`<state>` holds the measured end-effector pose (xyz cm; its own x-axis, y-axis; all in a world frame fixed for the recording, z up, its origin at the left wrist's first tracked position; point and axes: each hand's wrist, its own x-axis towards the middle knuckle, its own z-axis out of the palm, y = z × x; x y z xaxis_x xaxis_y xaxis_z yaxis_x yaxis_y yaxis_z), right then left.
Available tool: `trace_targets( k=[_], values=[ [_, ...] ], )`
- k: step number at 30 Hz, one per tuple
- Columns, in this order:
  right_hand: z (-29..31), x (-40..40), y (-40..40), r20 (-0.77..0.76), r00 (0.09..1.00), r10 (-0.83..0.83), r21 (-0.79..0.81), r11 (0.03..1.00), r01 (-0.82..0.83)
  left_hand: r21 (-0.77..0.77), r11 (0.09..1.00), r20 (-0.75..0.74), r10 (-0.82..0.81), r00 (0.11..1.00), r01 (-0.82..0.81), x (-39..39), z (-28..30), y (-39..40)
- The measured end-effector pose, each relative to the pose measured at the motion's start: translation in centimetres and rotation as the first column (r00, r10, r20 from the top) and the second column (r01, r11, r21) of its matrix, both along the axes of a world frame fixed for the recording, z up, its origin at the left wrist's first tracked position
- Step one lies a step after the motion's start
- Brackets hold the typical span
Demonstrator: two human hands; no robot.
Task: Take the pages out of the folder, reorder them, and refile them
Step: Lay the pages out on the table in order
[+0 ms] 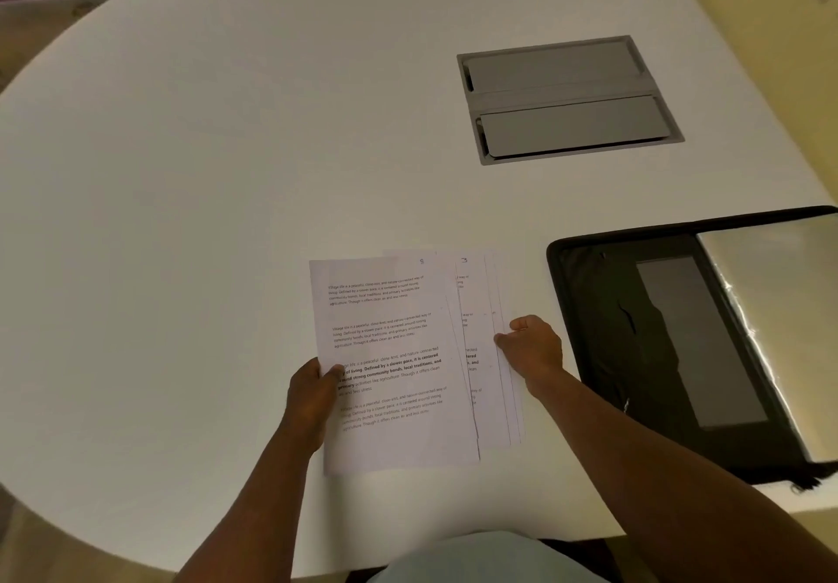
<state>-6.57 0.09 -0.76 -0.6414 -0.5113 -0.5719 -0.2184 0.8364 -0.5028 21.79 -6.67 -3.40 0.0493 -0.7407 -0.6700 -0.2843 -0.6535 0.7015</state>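
Observation:
Several printed white pages (399, 356) are fanned out over the white table (204, 174), near its front edge. My left hand (313, 394) grips the left edge of the top page, thumb on the text. My right hand (533, 346) pinches the right edges of the pages underneath, which stick out to the right; one shows a handwritten 3 at its top. The black folder (635, 333) lies open to the right of the pages, its clear plastic sleeves (780, 319) turned to the right side.
A grey cable hatch with two flaps (567, 99) is set into the tabletop behind the pages. The open folder overhangs the table's right front corner. A yellow wall runs along the right.

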Motion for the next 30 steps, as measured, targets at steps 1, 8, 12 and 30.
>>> trace_targets(
  k=[1,8,12,30],
  values=[
    [0.0,0.1,-0.2,0.006,1.000,0.002,0.001,1.000,-0.002,-0.006,1.000,0.011,0.003,1.000,-0.003,-0.1,-0.1,0.0],
    [-0.2,1.1,-1.1,0.087,0.996,0.009,-0.070,0.998,-0.003,-0.010,1.000,0.024,0.019,1.000,-0.019,-0.1,-0.4,0.0],
    [0.3,1.8,-1.1,0.145,0.989,-0.007,-0.146,0.989,0.029,-0.020,1.000,0.041,0.019,0.999,-0.018,-0.1,-0.6,-0.1],
    [11.3,-6.5,-2.4,0.292,0.956,0.024,-0.376,0.922,0.091,-0.078,0.996,0.151,-0.040,0.988,0.052,0.4,-0.3,-0.1]
  ],
)
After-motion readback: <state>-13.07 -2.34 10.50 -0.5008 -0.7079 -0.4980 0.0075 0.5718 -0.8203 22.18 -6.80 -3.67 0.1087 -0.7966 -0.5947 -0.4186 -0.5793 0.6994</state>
